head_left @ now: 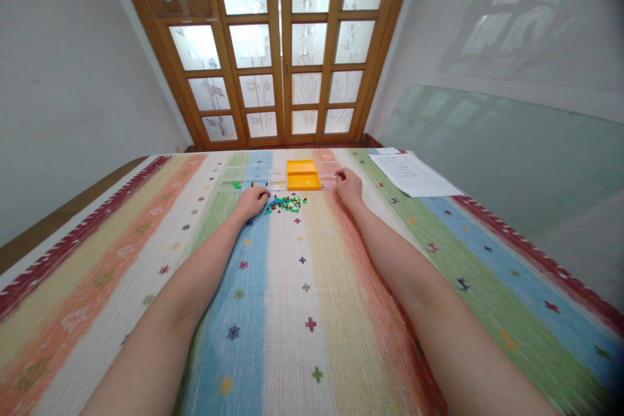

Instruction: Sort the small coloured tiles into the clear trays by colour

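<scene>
My left hand (252,202) rests low at the left edge of a loose pile of small green, blue, brown and pale pieces (286,204). Its fingers are drawn together at the pile, and anything between them is hidden. Over the right clear plastic box (330,183), my right hand (350,186) is closed in a pinch; what its fingertips hold is too small to name. A clear compartment box (228,172) lies beyond my left hand, with green pieces (236,186) and a few other coloured bits inside. Between the clear boxes sits an orange-yellow box (303,167) with a divider.
A striped, patterned cloth (292,312) covers the table. White sheets of paper (414,174) with writing lie at the right. Wooden doors with frosted panes (305,45) stand beyond the far edge, and a glass panel (487,143) leans along the right wall.
</scene>
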A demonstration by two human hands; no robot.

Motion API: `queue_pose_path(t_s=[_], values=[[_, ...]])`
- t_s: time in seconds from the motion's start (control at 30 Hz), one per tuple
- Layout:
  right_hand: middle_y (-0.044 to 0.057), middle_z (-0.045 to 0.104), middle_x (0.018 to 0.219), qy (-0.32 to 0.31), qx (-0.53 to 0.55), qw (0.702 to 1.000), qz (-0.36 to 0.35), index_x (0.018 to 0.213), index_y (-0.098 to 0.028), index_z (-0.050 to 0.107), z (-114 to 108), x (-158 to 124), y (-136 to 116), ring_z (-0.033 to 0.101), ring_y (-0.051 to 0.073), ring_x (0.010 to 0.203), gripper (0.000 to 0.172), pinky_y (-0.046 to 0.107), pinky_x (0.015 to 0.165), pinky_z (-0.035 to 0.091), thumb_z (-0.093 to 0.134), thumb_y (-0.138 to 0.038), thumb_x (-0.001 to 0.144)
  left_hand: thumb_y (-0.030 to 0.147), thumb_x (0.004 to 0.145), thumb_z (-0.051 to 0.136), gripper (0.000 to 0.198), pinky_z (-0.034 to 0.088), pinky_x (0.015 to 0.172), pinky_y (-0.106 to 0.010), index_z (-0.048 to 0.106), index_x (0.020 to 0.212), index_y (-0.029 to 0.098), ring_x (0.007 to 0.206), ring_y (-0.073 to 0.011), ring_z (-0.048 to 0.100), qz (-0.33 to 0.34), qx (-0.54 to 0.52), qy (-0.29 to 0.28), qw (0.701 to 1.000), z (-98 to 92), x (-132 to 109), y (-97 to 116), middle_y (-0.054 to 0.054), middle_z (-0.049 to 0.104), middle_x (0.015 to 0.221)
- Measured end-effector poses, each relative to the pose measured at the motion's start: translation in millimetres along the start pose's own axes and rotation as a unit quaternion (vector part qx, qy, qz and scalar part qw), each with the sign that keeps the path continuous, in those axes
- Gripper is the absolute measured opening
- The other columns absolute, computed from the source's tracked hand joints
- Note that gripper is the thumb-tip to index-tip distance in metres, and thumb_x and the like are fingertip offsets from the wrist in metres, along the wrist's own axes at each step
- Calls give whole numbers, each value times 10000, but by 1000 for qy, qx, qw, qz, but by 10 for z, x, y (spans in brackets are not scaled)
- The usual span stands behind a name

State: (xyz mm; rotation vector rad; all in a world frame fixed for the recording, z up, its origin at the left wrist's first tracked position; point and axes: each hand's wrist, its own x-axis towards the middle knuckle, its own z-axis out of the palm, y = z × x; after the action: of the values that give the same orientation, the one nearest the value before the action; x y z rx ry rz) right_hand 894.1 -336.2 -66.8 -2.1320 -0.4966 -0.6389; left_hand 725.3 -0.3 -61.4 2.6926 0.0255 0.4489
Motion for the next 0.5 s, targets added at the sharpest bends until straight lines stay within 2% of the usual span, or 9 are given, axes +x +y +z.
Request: queue_pose_path(t_s=[0.17, 0.37, 0.43, 0.5], values=[[131, 747, 1044, -11, -1, 1000, 9, 1015, -171, 724, -6, -4, -13, 644, 278, 953, 278, 409, 913, 495, 484, -190, 877, 281, 958, 515, 301, 500, 906, -314, 790, 1069, 231, 982, -219, 672, -15, 4, -3, 1000, -17, -6, 33, -56, 768, 1105], [175, 683, 1182, 2, -30, 999, -25, 1183, -138, 700, -8, -37, -82, 621, 287, 1043, 364, 422, 963, 489, 505, -172, 877, 280, 957, 512, 299, 498, 916, -318, 786, 1064, 229, 1001, -223, 674, -7, 3, -7, 1000, -22, -11, 33, -57, 768, 1106], [158, 694, 1161, -27, -34, 997, -59, 1122, -153, 723, -12, -60, -156, 616, 283, 1064, 323, 417, 979, 477, 510, -157, 879, 280, 956, 513, 298, 495, 927, -318, 784, 1069, 231, 1014, -223, 676, -2, 3, -6, 1000, -18, -10, 24, -55, 767, 1109], [112, 728, 1062, -97, -22, 990, -98, 1017, -179, 744, -15, -97, -261, 628, 261, 1005, 258, 388, 944, 482, 522, -155, 887, 284, 957, 512, 300, 495, 935, -318, 783, 1075, 232, 1028, -222, 676, 1, 3, -7, 1000, -15, -8, 18, -55, 766, 1118]])
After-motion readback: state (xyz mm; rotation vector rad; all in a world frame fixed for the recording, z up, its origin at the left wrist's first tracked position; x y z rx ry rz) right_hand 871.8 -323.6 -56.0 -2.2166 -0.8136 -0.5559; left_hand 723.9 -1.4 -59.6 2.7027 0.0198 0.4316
